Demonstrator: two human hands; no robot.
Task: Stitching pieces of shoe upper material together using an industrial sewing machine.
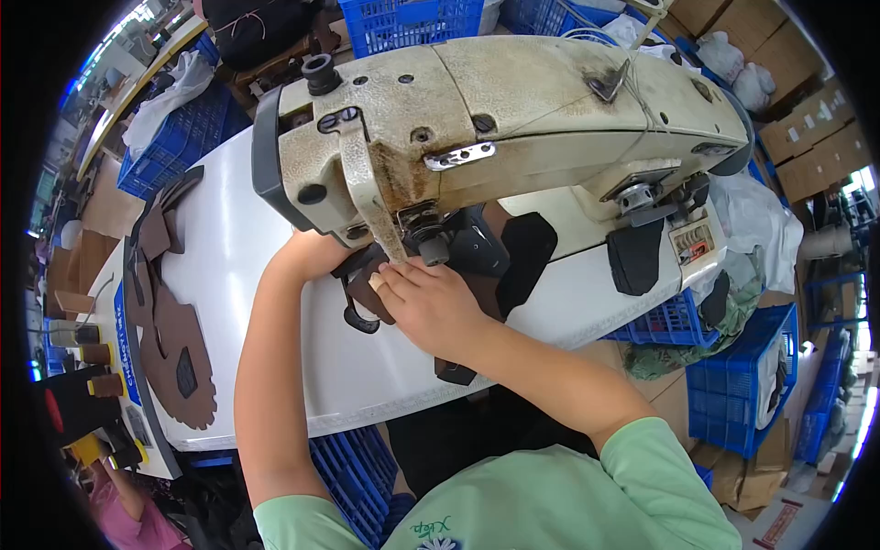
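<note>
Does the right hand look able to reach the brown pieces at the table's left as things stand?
Probably not directly: the left forearm lies between the right hand and the brown pieces, so it would likely need to reach over.

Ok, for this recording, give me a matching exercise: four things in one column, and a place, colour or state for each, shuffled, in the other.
1. Right hand
2. Left hand
3. Sewing machine
4. Scalloped brown piece

A. Cream-coloured, with brownish stains
B. At the left end of the white table
C. Partly hidden by the machine's head
D. Fingers on the dark workpiece

Pairs: 1-D, 2-C, 3-A, 4-B
</note>
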